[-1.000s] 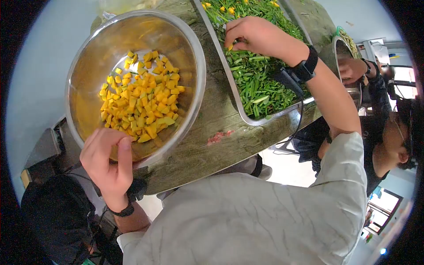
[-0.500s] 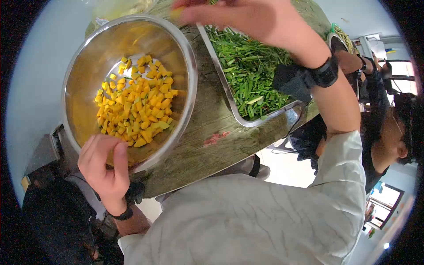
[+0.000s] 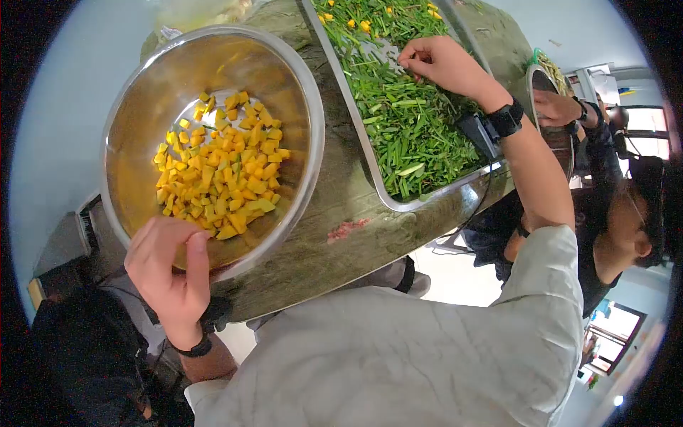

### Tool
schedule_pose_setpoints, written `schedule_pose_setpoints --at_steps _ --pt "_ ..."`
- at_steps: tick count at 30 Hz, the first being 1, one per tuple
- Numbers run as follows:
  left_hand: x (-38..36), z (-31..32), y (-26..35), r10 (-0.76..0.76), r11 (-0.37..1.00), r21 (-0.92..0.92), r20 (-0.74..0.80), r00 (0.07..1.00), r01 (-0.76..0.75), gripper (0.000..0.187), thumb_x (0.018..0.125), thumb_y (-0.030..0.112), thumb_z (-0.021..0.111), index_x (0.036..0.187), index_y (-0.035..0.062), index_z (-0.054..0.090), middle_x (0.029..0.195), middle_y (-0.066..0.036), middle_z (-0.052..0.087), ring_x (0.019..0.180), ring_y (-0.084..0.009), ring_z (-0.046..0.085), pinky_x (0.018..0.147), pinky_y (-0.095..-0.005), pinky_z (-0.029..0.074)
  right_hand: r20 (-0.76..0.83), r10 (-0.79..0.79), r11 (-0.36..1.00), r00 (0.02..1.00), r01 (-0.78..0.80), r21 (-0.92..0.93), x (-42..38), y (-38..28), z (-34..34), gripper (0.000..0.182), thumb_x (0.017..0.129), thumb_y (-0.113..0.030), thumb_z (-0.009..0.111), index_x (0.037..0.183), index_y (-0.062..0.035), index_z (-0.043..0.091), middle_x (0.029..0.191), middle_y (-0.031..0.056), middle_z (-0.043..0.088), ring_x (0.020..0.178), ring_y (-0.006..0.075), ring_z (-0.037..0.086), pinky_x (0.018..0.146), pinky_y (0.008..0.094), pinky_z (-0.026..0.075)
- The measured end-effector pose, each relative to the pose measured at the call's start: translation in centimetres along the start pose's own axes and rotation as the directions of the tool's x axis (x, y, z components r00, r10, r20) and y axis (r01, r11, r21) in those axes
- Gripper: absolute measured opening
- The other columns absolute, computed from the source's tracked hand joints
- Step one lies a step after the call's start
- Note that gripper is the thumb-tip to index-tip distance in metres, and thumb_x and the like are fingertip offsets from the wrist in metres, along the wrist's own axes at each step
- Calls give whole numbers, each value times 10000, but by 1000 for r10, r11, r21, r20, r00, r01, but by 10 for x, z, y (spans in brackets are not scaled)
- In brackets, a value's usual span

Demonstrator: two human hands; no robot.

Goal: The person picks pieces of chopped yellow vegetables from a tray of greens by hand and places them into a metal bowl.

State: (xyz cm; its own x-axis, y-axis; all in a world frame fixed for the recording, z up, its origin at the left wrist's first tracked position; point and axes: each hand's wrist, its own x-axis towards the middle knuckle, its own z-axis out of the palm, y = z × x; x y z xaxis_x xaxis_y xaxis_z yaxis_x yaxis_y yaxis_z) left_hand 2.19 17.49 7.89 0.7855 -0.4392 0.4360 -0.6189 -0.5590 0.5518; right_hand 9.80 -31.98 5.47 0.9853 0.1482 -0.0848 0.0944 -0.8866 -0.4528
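A large steel bowl holds many diced yellow pumpkin pieces, some with green skin. My left hand is over the near rim, its fingers curled and thumb close to them by the pumpkin; what they hold, if anything, is hidden. To the right, a metal tray is filled with chopped green stalks and leaves. Over the middle of the tray is my right hand, fingers bent together in a pinch just above the greens; nothing clear shows between them. A few pumpkin pieces lie on the greens at the far end.
Both containers stand on a worn greenish table, with a small reddish smear near its front. At the right, another person reaches into a dark round container. A dark cable hangs from my right wrist device.
My right hand has moved right and nearer, from the tray's far left corner to above its middle, uncovering pumpkin pieces on the greens. My left hand stays at the bowl rim.
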Motion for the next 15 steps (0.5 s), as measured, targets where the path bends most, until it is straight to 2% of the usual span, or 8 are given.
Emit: schedule_pose_setpoints --at_steps 3,6,9,12,15 --pt "0 0 -1 10 1000 0 4 1000 -10 62 826 7 722 830 6 661 765 -135 676 680 -336 634 667 -387 481 44 35 999 998 -34 -10 -8 -14 -7 133 956 -170 740 998 -47 769 700 99 728 558 159 693 583 333 548" --pt "0 0 -1 14 1000 -1 0 1000 -14 70 835 13 724 833 6 655 765 -134 676 679 -334 632 662 -387 472 40 59 994 997 -55 -94 -8 -21 -7 125 943 -157 756 1002 -48 773 713 91 737 537 146 685 573 325 551" --pt "-1 0 -1 16 1000 -4 0 1000 -16 73 848 20 722 837 7 652 764 -131 678 678 -330 631 657 -387 465 113 22 998 993 -14 -68 -8 -16 -9 123 936 -148 763 1010 -51 775 727 89 741 535 143 682 577 320 554" --pt "-1 0 -1 21 1000 -4 3 1000 -21 71 856 24 718 839 8 650 761 -128 679 676 -327 630 656 -386 463 127 39 995 991 -27 -97 -13 -21 -13 147 909 -135 770 1042 -72 779 769 101 757 610 204 724 626 356 579" --pt "0 0 -1 23 1000 -2 7 1000 -23 67 856 24 714 842 7 651 761 -126 680 675 -327 630 658 -386 463 3 -105 949 994 101 -298 -17 -13 -6 166 886 -130 746 1048 -112 774 807 121 762 728 298 751 690 430 599"
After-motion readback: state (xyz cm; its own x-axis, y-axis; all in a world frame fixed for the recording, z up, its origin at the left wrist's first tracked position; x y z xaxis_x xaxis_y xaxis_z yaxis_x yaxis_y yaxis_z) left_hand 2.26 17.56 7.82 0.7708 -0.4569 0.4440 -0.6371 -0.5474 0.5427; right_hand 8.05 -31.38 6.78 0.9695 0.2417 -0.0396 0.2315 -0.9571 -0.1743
